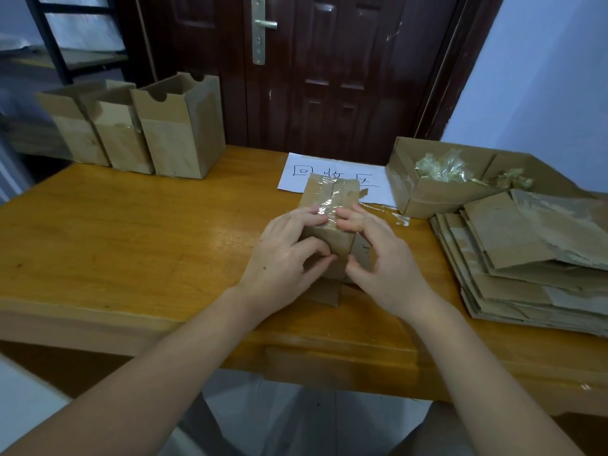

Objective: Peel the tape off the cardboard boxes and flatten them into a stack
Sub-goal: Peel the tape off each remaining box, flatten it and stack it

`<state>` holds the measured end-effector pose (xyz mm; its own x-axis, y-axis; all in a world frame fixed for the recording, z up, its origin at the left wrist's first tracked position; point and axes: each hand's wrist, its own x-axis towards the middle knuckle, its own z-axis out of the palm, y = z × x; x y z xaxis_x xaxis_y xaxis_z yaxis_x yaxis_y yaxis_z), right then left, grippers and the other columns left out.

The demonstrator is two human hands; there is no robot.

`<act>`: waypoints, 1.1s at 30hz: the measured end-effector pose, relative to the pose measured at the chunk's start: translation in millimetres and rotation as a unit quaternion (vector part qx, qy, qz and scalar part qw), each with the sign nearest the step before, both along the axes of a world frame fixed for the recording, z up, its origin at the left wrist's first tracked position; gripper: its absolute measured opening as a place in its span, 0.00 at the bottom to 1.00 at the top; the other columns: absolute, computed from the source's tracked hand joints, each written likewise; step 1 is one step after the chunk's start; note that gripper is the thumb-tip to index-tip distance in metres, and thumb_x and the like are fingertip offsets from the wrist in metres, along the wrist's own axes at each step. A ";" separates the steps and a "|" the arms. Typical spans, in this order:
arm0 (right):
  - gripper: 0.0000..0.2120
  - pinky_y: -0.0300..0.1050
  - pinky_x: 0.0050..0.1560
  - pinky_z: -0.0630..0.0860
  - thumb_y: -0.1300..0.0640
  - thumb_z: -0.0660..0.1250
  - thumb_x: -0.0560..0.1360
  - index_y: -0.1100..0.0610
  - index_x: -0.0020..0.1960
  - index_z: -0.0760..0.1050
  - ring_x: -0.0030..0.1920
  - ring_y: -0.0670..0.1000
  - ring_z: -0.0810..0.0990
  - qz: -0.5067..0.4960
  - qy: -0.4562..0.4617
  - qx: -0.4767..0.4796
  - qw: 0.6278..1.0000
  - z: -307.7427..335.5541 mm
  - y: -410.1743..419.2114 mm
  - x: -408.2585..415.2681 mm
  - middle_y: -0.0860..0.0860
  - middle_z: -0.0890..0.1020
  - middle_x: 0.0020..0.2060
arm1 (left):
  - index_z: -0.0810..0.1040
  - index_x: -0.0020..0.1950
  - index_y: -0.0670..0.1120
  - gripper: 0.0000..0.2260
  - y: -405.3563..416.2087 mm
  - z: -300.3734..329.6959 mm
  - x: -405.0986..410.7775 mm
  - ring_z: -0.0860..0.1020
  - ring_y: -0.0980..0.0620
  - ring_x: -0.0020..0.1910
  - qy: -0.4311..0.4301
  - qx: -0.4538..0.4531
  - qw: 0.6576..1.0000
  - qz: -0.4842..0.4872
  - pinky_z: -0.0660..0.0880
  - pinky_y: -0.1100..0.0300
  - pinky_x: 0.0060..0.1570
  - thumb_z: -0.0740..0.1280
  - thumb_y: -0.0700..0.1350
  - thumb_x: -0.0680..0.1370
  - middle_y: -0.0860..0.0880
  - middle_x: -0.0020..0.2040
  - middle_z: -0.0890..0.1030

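Cardboard, three upright open boxes — far left of the wooden table, awaiting work. Centre: one taped box, lying partly over a handwritten paper sign. Left hand grips its near end, fingers curled on the clear tape; right hand likewise, fingertips picking at the seam. Advice: lift one tape edge with a nail, then pull low and steady along the seam so it comes off whole. Far right: bin box of balled tape; near right: flattened stack, cut off by the frame edge. Whether an edge is lifted — unclear under the fingers.
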<state>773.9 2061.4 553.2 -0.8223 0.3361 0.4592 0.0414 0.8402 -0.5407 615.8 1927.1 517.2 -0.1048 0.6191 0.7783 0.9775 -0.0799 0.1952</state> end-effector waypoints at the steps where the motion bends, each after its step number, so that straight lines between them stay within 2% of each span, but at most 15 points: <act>1: 0.24 0.54 0.78 0.64 0.65 0.69 0.75 0.51 0.69 0.73 0.79 0.43 0.60 0.002 0.000 0.003 1.000 -0.2 0.7 0.0 0.44 0.72 0.73 | 0.84 0.47 0.45 0.06 -0.8 1.2 -0.8 0.72 0.46 0.73 -0.007 -0.001 1.000 -0.005 0.69 0.46 0.71 0.74 0.47 0.77 0.44 0.64 0.80; 5: 0.23 0.51 0.77 0.62 0.57 0.71 0.75 0.48 0.69 0.73 0.79 0.42 0.60 0.006 -0.009 0.032 0.999 1.0 3.9 -0.3 0.41 0.71 0.73 | 0.81 0.46 0.45 0.05 -4.1 7.6 -5.8 0.73 0.48 0.72 -0.004 0.004 1.000 -0.024 0.68 0.46 0.72 0.74 0.45 0.77 0.46 0.64 0.81; 7: 0.23 0.56 0.77 0.63 0.54 0.72 0.75 0.47 0.69 0.72 0.79 0.45 0.61 0.001 -0.009 0.069 0.998 3.7 5.7 -1.3 0.42 0.72 0.73 | 0.81 0.44 0.45 0.05 -5.7 10.7 -7.2 0.73 0.51 0.72 -0.007 0.004 1.000 -0.026 0.67 0.47 0.73 0.75 0.45 0.76 0.47 0.64 0.81; 10: 0.23 0.66 0.77 0.61 0.59 0.75 0.75 0.48 0.67 0.74 0.76 0.54 0.68 0.011 0.002 0.178 0.984 7.6 7.8 -4.3 0.49 0.76 0.71 | 0.82 0.44 0.46 0.05 -7.9 13.5 -7.8 0.72 0.54 0.73 -0.027 -0.004 0.999 -0.027 0.67 0.51 0.73 0.76 0.45 0.75 0.49 0.64 0.82; 13: 0.10 0.68 0.74 0.63 0.62 0.74 0.74 0.54 0.55 0.82 0.73 0.59 0.71 0.049 0.017 0.243 0.969 7.1 3.9 -9.3 0.54 0.76 0.70 | 0.81 0.44 0.46 0.07 -9.4 14.0 -9.3 0.68 0.61 0.74 -0.042 -0.011 0.999 -0.032 0.65 0.60 0.73 0.75 0.47 0.75 0.51 0.65 0.81; 15: 0.05 0.66 0.73 0.66 0.62 0.74 0.75 0.56 0.50 0.82 0.72 0.58 0.71 0.057 0.019 0.235 0.970 6.6 1.1 -11.7 0.55 0.77 0.68 | 0.79 0.44 0.46 0.08 -10.7 16.3 -10.1 0.63 0.68 0.74 -0.054 -0.020 0.998 -0.035 0.60 0.68 0.73 0.74 0.49 0.75 0.54 0.65 0.80; 17: 0.04 0.66 0.72 0.67 0.62 0.74 0.74 0.58 0.48 0.82 0.70 0.59 0.73 0.054 0.026 0.234 0.970 6.5 0.1 -13.4 0.56 0.78 0.67 | 0.78 0.47 0.48 0.09 -12.1 19.5 -12.1 0.62 0.71 0.73 -0.065 -0.036 0.997 -0.034 0.59 0.71 0.72 0.74 0.50 0.75 0.54 0.65 0.80; 21: 0.02 0.67 0.71 0.69 0.63 0.74 0.74 0.59 0.46 0.82 0.67 0.60 0.77 0.044 0.042 0.264 0.962 4.6 1.3 -15.3 0.58 0.80 0.65 | 0.78 0.54 0.50 0.14 -14.3 25.8 -16.5 0.67 0.66 0.72 -0.075 -0.068 0.994 -0.036 0.62 0.73 0.70 0.75 0.54 0.75 0.52 0.67 0.80; 23: 0.02 0.66 0.71 0.70 0.62 0.71 0.76 0.59 0.46 0.83 0.64 0.59 0.80 0.034 0.059 0.274 0.959 4.0 1.5 -17.2 0.58 0.82 0.63 | 0.77 0.56 0.50 0.15 -15.3 26.8 -17.6 0.65 0.67 0.72 -0.072 -0.080 0.993 -0.042 0.63 0.74 0.69 0.74 0.56 0.74 0.53 0.69 0.78; 25: 0.04 0.63 0.71 0.71 0.62 0.69 0.77 0.60 0.47 0.83 0.60 0.56 0.82 0.018 0.086 0.269 0.959 4.1 0.7 -20.9 0.56 0.84 0.58 | 0.76 0.57 0.53 0.16 -15.1 25.9 -18.1 0.63 0.68 0.73 -0.066 -0.090 0.993 -0.040 0.64 0.72 0.68 0.73 0.58 0.74 0.54 0.70 0.76; 28: 0.07 0.59 0.70 0.72 0.59 0.64 0.80 0.59 0.50 0.81 0.58 0.53 0.80 -0.013 0.101 0.207 0.973 3.6 -2.9 -24.7 0.55 0.85 0.53 | 0.77 0.57 0.54 0.13 -12.6 23.6 -19.5 0.63 0.69 0.72 -0.065 -0.087 0.994 -0.024 0.66 0.67 0.68 0.74 0.54 0.75 0.54 0.70 0.77; 31: 0.08 0.54 0.62 0.77 0.54 0.63 0.82 0.55 0.55 0.79 0.62 0.52 0.78 -0.003 0.059 0.156 0.986 5.0 -1.5 -21.0 0.51 0.82 0.58 | 0.79 0.55 0.51 0.06 -11.4 22.2 -21.8 0.61 0.73 0.72 -0.056 -0.076 0.995 -0.028 0.61 0.74 0.69 0.70 0.49 0.79 0.54 0.68 0.79; 33: 0.12 0.48 0.61 0.77 0.49 0.66 0.80 0.49 0.63 0.76 0.64 0.47 0.75 0.007 0.024 0.139 0.990 7.3 0.4 -15.8 0.46 0.80 0.62 | 0.79 0.54 0.51 0.04 -12.4 22.7 -22.2 0.62 0.71 0.73 -0.054 -0.072 0.995 -0.030 0.62 0.72 0.70 0.68 0.48 0.81 0.54 0.68 0.79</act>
<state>758.1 2061.8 560.5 -0.8012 0.1791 0.5710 0.0082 0.9574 -0.2887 593.6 1914.7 539.8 -0.1428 0.7309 0.6674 0.9444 -0.1012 0.3128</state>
